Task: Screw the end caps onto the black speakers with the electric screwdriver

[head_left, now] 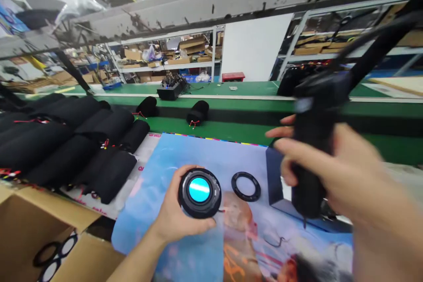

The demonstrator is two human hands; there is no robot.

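My left hand (175, 216) is wrapped round a black cylindrical speaker (199, 192), held upright so its round end with a shiny blue-lit centre faces me. A loose black ring (246, 186) lies flat on the blue printed sheet (172, 163) just right of the speaker. My right hand (333, 172) is closed on the grip of a black power screwdriver (312, 141) that hangs from a cable, its tip pointing down a little right of the ring. The tool is blurred.
A pile of black fabric-covered cylinders (66, 141) lies at the left, and two more (198, 112) lie on the green conveyor belt (244, 128). An open cardboard box (36, 229) with black rings sits at the lower left. Shelves with cartons stand behind.
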